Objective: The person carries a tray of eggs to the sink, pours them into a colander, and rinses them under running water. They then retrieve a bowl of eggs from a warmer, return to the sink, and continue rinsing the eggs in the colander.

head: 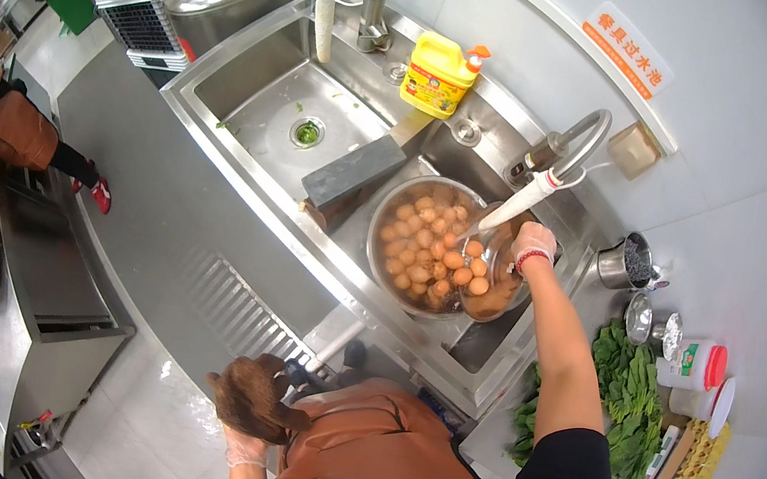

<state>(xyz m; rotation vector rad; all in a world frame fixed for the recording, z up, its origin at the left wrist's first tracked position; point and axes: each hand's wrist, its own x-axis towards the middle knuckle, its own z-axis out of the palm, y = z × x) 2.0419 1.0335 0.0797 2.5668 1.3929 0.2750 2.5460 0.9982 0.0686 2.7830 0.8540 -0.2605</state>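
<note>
My right hand point(534, 242), in a clear plastic glove with a red bead bracelet at the wrist, grips the rim of a metal bowl point(513, 290). That bowl tilts over the right side of a larger steel basin point(374, 238) filled with water and many brown eggs point(422, 235). Several eggs lie at the lower bowl's left edge. A faucet with a white cloth sleeve point(519, 203) points down into the basin. My left hand point(246, 449), also gloved, is low by the apron, partly covered by a brown fluffy thing point(262, 398); its fingers are hidden.
The left sink point(262, 97) holds green scraps at its drain. A grey block point(353, 172) lies across the divider, below a yellow detergent jug point(439, 78). Leafy greens point(626, 402), metal containers point(624, 263) and egg trays point(698, 452) stand right. A person point(7, 123) works far left.
</note>
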